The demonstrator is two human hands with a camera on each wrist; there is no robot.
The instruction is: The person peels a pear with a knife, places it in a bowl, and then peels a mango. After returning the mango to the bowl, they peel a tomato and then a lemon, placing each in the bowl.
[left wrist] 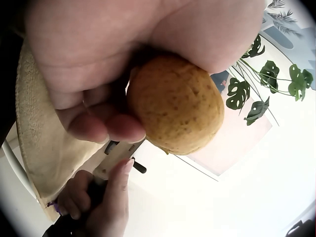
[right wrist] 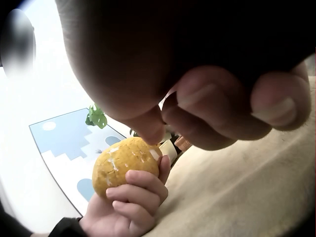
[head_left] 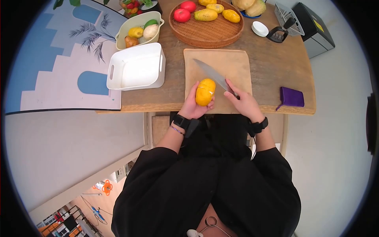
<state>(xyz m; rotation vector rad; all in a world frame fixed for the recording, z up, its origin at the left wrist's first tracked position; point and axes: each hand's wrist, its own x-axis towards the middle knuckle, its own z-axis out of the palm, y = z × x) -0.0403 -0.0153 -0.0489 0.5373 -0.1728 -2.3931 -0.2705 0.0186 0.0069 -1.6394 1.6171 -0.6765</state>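
Note:
My left hand (head_left: pixel 192 106) holds a yellow oval fruit (head_left: pixel 205 92) above the near edge of a tan board (head_left: pixel 237 59). Pale streaks mark the fruit's skin in the right wrist view, where the left fingers curl round its side; the left wrist view shows a speckled end of the fruit (left wrist: pixel 177 106). My right hand (head_left: pixel 247 106) grips a kitchen knife (head_left: pixel 211 72) by its dark handle. The blade points away and to the left over the board, beside the fruit and apart from it.
Left of the board is a white bin (head_left: pixel 136 71), with a pale green basket (head_left: pixel 158 37) of produce behind it. A round wicker tray (head_left: pixel 189 35) bears red and yellow produce. To the right lie a purple pouch (head_left: pixel 292 97), a white lid (head_left: pixel 259 28) and a black-handled tool (head_left: pixel 278 36).

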